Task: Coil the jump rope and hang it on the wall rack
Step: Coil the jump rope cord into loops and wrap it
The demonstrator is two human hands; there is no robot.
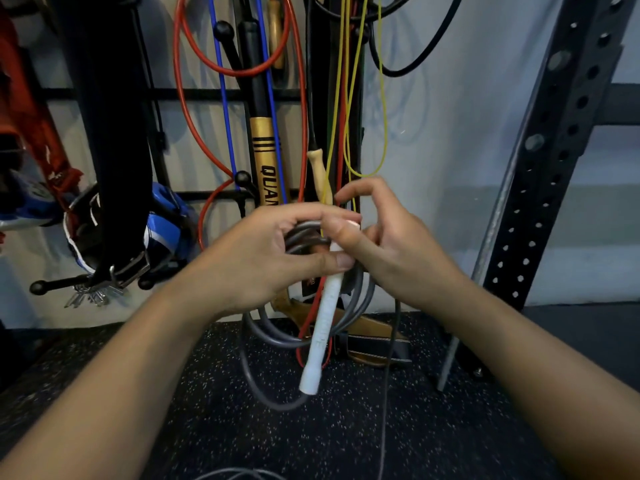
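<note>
A home gym or garage gym: speckled rubber floor [242,427], a perforated steel rack upright [554,150] at right, and a wall rack [221,93] hung with coloured ropes [183,98], a belt [114,168] and a bat [265,157].

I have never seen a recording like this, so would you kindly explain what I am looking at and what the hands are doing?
There is no machine here: one camera worn on a person's head looks down at their two bare hands. The left hand grips a bundle of grey jump rope loops together with the rope's white handle, which hangs downward. The right hand is at the same bundle, its fingers partly open. Behind hangs a black wall rack with red, blue and yellow ropes. Below is speckled black rubber flooring.
</note>
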